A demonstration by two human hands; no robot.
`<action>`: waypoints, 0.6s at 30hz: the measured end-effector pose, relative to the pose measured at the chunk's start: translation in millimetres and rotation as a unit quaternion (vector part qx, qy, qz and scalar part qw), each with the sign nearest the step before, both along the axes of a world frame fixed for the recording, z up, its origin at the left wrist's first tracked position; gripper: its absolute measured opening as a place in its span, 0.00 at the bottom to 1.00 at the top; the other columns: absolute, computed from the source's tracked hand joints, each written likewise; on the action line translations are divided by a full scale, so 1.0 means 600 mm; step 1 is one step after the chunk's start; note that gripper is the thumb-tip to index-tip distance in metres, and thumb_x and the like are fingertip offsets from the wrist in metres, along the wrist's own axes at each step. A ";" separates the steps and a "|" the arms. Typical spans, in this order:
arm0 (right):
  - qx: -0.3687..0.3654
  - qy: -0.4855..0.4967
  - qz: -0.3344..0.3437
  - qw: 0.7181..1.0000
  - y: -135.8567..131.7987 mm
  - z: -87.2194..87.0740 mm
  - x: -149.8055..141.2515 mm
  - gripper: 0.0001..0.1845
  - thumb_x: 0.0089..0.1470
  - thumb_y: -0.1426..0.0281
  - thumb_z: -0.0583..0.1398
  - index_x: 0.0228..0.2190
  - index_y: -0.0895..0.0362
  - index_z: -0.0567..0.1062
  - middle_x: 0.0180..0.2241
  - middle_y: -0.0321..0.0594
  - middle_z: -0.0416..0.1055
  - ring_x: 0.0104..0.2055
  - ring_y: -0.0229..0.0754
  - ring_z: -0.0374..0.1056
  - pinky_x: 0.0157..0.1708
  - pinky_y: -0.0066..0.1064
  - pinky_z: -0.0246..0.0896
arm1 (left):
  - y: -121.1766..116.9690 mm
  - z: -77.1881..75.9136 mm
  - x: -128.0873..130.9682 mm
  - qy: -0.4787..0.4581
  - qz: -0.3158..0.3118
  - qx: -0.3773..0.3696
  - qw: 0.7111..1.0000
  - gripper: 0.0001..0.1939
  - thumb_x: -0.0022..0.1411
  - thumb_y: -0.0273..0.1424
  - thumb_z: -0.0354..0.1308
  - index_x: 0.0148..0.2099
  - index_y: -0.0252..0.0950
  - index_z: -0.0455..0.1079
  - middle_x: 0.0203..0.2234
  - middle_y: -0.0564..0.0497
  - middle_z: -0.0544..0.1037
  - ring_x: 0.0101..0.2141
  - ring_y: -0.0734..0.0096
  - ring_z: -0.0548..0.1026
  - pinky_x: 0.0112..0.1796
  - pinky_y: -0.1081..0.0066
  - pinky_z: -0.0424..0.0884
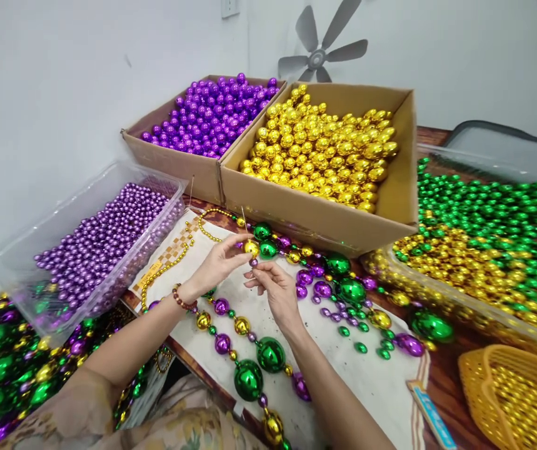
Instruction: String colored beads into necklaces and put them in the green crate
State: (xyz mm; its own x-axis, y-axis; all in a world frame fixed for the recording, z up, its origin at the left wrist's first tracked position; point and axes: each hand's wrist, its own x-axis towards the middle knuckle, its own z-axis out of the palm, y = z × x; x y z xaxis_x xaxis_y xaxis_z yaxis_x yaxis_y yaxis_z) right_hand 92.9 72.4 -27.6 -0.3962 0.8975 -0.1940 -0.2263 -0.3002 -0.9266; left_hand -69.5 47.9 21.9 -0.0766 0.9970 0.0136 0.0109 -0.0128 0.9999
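My left hand [215, 265] pinches a gold bead [250, 248] at its fingertips, with a thin needle rising from it. Just beside it, my right hand [274, 291] pinches the string under that bead, where a small purple bead sits. A long strand of green, gold and purple beads [259, 359] runs from my hands down across the white cloth [371, 381] toward me. Another length of the strand [338, 281] trails to the right over the cloth.
Cardboard boxes hold purple beads [212, 112] and gold beads [324, 150] at the back. A clear tub of small purple beads [104, 237] sits left, a tray of green and gold beads [484, 244] right, a yellow basket [516, 394] near right. Finished strands [0, 369] pile at the left.
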 end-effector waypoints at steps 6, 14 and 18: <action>-0.026 -0.068 0.014 0.997 0.008 -0.035 0.017 0.12 0.49 0.60 0.62 0.30 0.55 0.69 0.27 0.34 0.75 0.22 0.35 0.71 0.18 0.22 0.51 | -0.025 0.001 0.032 0.268 0.156 0.183 0.933 0.15 0.66 0.35 0.61 0.53 0.39 0.69 0.47 0.45 0.73 0.49 0.64 0.73 0.50 0.61 0.73; -0.020 -0.154 0.051 0.987 0.009 -0.060 0.032 0.10 0.53 0.79 0.56 0.23 0.58 0.70 0.15 0.28 0.66 0.16 0.30 0.61 0.19 0.21 0.54 | 0.136 0.053 0.222 0.400 -0.193 0.311 0.840 0.09 0.71 0.28 0.52 0.48 0.35 0.73 0.40 0.45 0.78 0.41 0.66 0.77 0.45 0.66 0.74; -0.009 -0.182 0.090 0.979 0.010 -0.069 0.039 0.14 0.57 0.79 0.56 0.21 0.58 0.70 0.14 0.29 0.64 0.15 0.31 0.57 0.18 0.22 0.55 | 0.187 0.031 0.339 0.525 -0.345 0.249 0.737 0.14 0.70 0.23 0.47 0.45 0.32 0.75 0.39 0.42 0.79 0.39 0.63 0.78 0.43 0.65 0.72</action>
